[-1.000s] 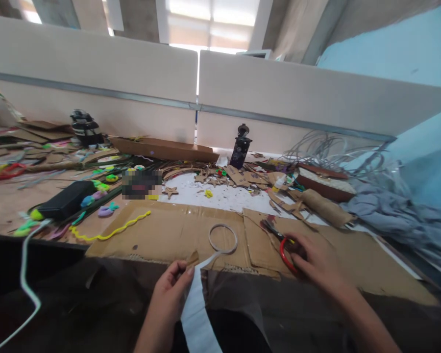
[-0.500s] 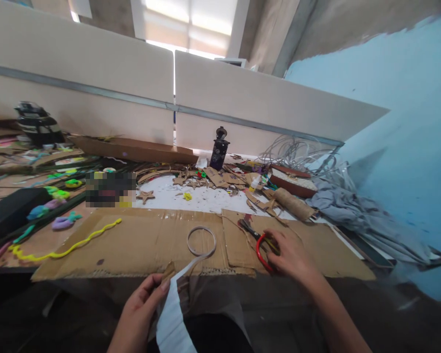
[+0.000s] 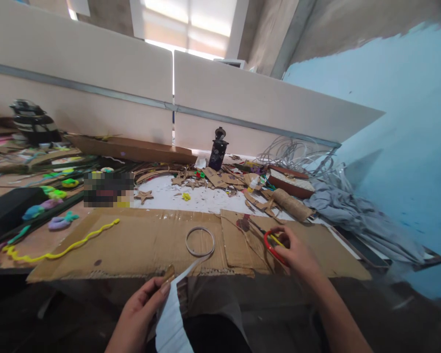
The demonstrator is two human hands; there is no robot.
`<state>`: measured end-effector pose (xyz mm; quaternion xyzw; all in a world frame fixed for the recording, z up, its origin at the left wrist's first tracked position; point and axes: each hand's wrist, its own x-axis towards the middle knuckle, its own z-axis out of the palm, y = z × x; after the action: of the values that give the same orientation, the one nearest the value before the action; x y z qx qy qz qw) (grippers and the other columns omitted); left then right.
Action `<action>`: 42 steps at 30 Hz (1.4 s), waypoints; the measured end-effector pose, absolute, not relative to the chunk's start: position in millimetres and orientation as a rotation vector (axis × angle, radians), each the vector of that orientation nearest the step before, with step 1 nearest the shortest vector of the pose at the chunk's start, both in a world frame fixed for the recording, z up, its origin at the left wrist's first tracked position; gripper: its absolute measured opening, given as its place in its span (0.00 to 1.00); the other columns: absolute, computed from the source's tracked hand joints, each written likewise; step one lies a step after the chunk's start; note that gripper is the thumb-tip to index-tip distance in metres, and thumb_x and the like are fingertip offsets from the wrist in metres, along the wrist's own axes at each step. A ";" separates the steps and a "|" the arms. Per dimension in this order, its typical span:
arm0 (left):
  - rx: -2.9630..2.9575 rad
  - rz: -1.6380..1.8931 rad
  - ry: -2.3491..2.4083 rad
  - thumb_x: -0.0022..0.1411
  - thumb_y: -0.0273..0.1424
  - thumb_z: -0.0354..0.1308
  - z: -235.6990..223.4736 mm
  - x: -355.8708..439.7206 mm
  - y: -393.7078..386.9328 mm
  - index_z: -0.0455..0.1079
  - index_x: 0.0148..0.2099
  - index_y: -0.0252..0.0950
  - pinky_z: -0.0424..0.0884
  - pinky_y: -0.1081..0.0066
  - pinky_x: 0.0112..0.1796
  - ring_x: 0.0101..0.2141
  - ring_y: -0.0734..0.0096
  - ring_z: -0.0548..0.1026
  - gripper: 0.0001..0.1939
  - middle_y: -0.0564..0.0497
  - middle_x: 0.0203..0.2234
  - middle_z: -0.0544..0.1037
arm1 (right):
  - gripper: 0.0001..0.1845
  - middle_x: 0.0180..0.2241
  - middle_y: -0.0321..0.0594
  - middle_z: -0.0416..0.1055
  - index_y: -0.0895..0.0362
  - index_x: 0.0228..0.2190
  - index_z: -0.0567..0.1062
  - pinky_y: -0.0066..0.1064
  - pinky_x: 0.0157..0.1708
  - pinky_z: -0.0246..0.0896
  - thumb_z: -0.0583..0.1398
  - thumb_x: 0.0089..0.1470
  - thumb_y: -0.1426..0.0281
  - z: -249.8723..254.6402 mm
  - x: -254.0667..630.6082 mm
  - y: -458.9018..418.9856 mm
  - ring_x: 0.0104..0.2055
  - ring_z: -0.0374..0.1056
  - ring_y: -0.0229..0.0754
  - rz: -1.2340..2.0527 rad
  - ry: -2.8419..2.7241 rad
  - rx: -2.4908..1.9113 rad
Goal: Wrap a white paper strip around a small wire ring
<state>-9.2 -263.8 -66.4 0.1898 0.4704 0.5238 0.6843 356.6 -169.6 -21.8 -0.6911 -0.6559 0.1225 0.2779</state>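
Observation:
At the cardboard's front edge my left hand [image 3: 151, 298] is closed, thumb and fingers pinching a white paper-like strip [image 3: 174, 314]. A small brown cardboard-like piece [image 3: 169, 271] pokes up from the same grip. From the strip a narrow tail runs up to a thin pale ring [image 3: 187, 243] that rests on the cardboard sheet [image 3: 139, 240]. My right hand [image 3: 296, 252] has its fingers closed around the handles of red-handled scissors [image 3: 270, 245], whose blades point left and away, above the cardboard's right part.
A yellow fuzzy stem [image 3: 77, 242] crosses the cardboard's left side. Behind lie cardboard stars [image 3: 144, 197], a twine roll [image 3: 292, 204], a dark bottle [image 3: 218, 153] and a glue bottle [image 3: 253, 184]. A black case [image 3: 12, 211] sits left; grey cloth [image 3: 353, 213] is heaped at right.
My right hand has moved the scissors a little to the right, and they have turned in its grip. My left hand still pinches the strip, almost unmoved.

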 end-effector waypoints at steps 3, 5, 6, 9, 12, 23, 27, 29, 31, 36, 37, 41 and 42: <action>0.433 1.177 1.050 0.43 0.40 0.76 -68.4 -7.4 -265.3 0.76 0.32 0.35 0.68 0.75 0.26 0.22 0.71 0.73 0.18 0.54 0.21 0.77 | 0.28 0.38 0.47 0.75 0.56 0.47 0.73 0.37 0.36 0.69 0.62 0.43 0.59 -21.8 366.0 -179.1 0.40 0.73 0.52 0.572 -1.585 -1.578; 0.427 1.189 1.056 0.45 0.41 0.75 -69.0 -5.1 -266.2 0.75 0.32 0.35 0.67 0.76 0.25 0.22 0.73 0.73 0.18 0.54 0.22 0.78 | 0.34 0.41 0.48 0.76 0.53 0.53 0.72 0.38 0.37 0.70 0.65 0.43 0.55 -28.2 365.7 -192.5 0.43 0.73 0.54 0.755 -1.530 -1.513; 0.433 1.205 1.057 0.46 0.40 0.74 -69.3 -3.9 -266.4 0.75 0.32 0.35 0.68 0.76 0.27 0.23 0.73 0.74 0.17 0.54 0.23 0.78 | 0.36 0.41 0.49 0.77 0.52 0.56 0.70 0.38 0.36 0.70 0.65 0.46 0.55 -33.3 362.3 -201.4 0.42 0.74 0.55 0.862 -1.506 -1.500; 0.448 1.246 1.050 0.47 0.39 0.74 -70.5 -0.7 -266.4 0.74 0.32 0.35 0.67 0.76 0.27 0.23 0.74 0.72 0.16 0.54 0.22 0.77 | 0.36 0.37 0.48 0.78 0.52 0.53 0.74 0.42 0.36 0.70 0.66 0.43 0.53 -51.0 337.1 -233.2 0.35 0.74 0.55 1.137 -1.472 -1.387; 0.438 1.278 1.065 0.47 0.37 0.74 -69.7 1.3 -267.2 0.72 0.31 0.35 0.64 0.77 0.26 0.22 0.77 0.70 0.16 0.56 0.21 0.75 | 0.30 0.45 0.46 0.78 0.49 0.50 0.77 0.41 0.45 0.68 0.69 0.42 0.59 -62.9 296.6 -261.4 0.45 0.73 0.56 1.374 -1.541 -1.359; 0.408 1.267 1.073 0.46 0.39 0.73 -65.0 13.8 -273.1 0.69 0.31 0.36 0.62 0.77 0.24 0.21 0.77 0.67 0.18 0.58 0.21 0.72 | 0.27 0.41 0.48 0.79 0.55 0.47 0.78 0.44 0.48 0.67 0.67 0.44 0.61 -66.5 225.0 -269.7 0.46 0.73 0.58 1.558 -1.644 -1.313; 0.335 1.282 1.021 0.46 0.38 0.74 -66.1 17.9 -273.9 0.70 0.30 0.36 0.63 0.76 0.25 0.22 0.76 0.67 0.17 0.58 0.21 0.72 | 0.27 0.43 0.47 0.79 0.53 0.47 0.78 0.45 0.48 0.67 0.68 0.44 0.61 -75.5 227.0 -270.2 0.46 0.73 0.56 1.617 -1.591 -1.272; 0.293 1.271 0.971 0.47 0.37 0.73 -65.1 18.1 -274.5 0.71 0.31 0.35 0.63 0.76 0.26 0.22 0.76 0.67 0.16 0.57 0.21 0.72 | 0.27 0.44 0.47 0.78 0.52 0.47 0.78 0.45 0.50 0.66 0.69 0.44 0.59 -81.8 230.2 -270.9 0.47 0.73 0.56 1.629 -1.552 -1.251; 0.259 1.252 0.934 0.48 0.36 0.73 -63.3 18.0 -275.3 0.72 0.32 0.35 0.64 0.76 0.27 0.23 0.76 0.68 0.16 0.57 0.23 0.72 | 0.30 0.46 0.47 0.78 0.52 0.48 0.78 0.46 0.51 0.65 0.70 0.42 0.56 -86.9 233.7 -271.1 0.49 0.72 0.57 1.634 -1.536 -1.232; 0.260 1.285 0.951 0.46 0.37 0.74 -60.5 22.3 -276.0 0.71 0.32 0.35 0.64 0.76 0.26 0.22 0.77 0.67 0.17 0.57 0.22 0.72 | 0.31 0.50 0.48 0.76 0.52 0.48 0.78 0.47 0.56 0.61 0.70 0.42 0.53 -87.7 234.7 -270.3 0.54 0.69 0.59 1.604 -1.587 -1.188; 0.270 1.302 0.965 0.45 0.37 0.74 -60.7 23.9 -275.7 0.71 0.31 0.35 0.64 0.76 0.25 0.22 0.77 0.67 0.18 0.57 0.21 0.72 | 0.30 0.50 0.48 0.76 0.52 0.47 0.78 0.46 0.56 0.61 0.69 0.44 0.53 -86.6 233.0 -270.3 0.54 0.69 0.59 1.601 -1.586 -1.183; 0.281 1.350 1.030 0.42 0.39 0.75 -62.9 29.7 -274.7 0.69 0.31 0.36 0.63 0.75 0.25 0.22 0.75 0.67 0.20 0.57 0.21 0.72 | 0.26 0.45 0.48 0.78 0.52 0.44 0.79 0.46 0.52 0.65 0.68 0.45 0.53 -82.4 225.4 -271.0 0.50 0.72 0.57 1.588 -1.516 -1.192; 0.285 1.356 1.047 0.41 0.39 0.75 -63.2 30.6 -274.6 0.68 0.31 0.37 0.63 0.76 0.24 0.21 0.75 0.67 0.21 0.58 0.21 0.72 | 0.25 0.45 0.48 0.78 0.52 0.44 0.79 0.45 0.52 0.66 0.68 0.46 0.53 -81.4 224.1 -271.3 0.49 0.73 0.57 1.585 -1.506 -1.196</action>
<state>30.6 -274.6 -63.2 0.1253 0.4601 0.5959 0.6462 224.1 -271.3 -81.4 -0.4547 -0.5726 0.6029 0.3193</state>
